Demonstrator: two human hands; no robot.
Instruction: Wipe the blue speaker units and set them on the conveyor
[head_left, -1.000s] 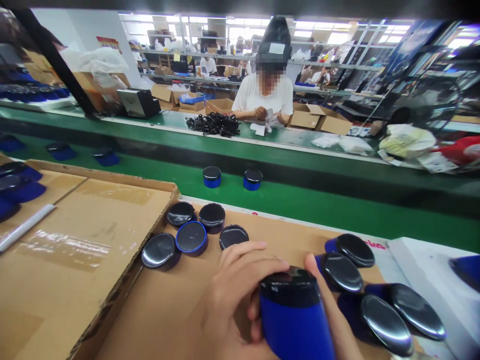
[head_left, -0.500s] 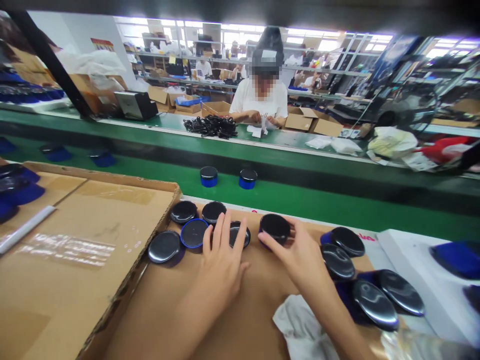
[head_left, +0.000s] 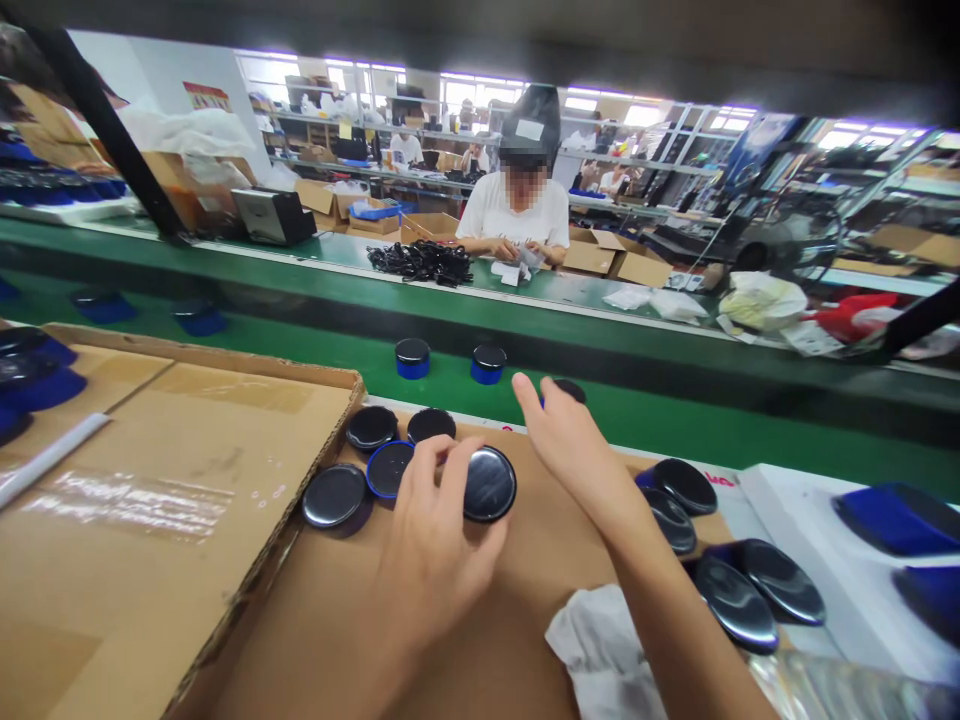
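The left hand [head_left: 435, 540] gripped a black jar [head_left: 489, 484] in curled fingers, lower centre; the right hand [head_left: 574, 450] stayed open, fingertips just beside another jar [head_left: 571, 390].

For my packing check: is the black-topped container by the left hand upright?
Upright: its glossy black top faces upward, touching the left hand.

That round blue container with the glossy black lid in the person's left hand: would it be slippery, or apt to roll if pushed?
The round blue container with the glossy black lid, held in the left hand, is probably somewhat slippery, since the lid shines as if smooth. Standing on end, like the container on the green conveyor belt, it looks squat enough to resist tipping. On its side, its round body would likely roll.
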